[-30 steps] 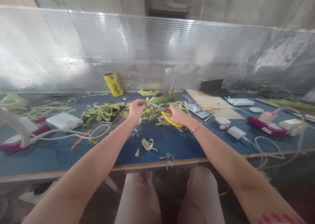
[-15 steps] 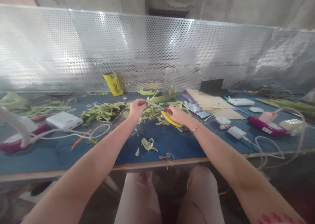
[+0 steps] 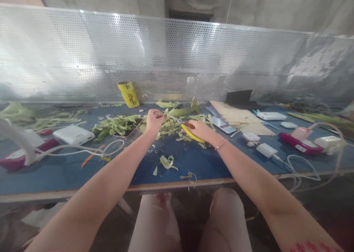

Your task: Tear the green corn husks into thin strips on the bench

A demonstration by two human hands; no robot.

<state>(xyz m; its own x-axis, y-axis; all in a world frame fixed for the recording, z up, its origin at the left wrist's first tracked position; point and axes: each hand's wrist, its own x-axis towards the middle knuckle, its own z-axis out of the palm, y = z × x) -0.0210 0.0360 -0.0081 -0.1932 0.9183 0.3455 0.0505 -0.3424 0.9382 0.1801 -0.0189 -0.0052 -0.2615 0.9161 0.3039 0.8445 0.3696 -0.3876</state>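
Note:
My right hand [image 3: 200,129] is closed around the handles of a pair of scissors [image 3: 190,133], which show yellow and red. Their metal blades point left, toward the fingertips of my left hand [image 3: 155,121]. The left thumb and fingers are pinched together right by the blade tips; whatever they hold is too small to make out. Under and around both hands lie green shreds and peelings [image 3: 168,128] that look like cut husk. Just behind the blades rests a larger green husk piece [image 3: 188,110].
A yellow roll [image 3: 128,94] stands by the perforated metal screen [image 3: 110,52]. A leafy heap [image 3: 117,126] and a white box [image 3: 73,135] are at left. On the right are a phone [image 3: 221,124], cardboard [image 3: 235,113], chargers [image 3: 267,150] and a magenta power strip [image 3: 300,144] with cables.
The whole view has shifted very slightly. Both hands stay in nearly the same place, and the scissors are still held between them with a slight change in the blades' look.

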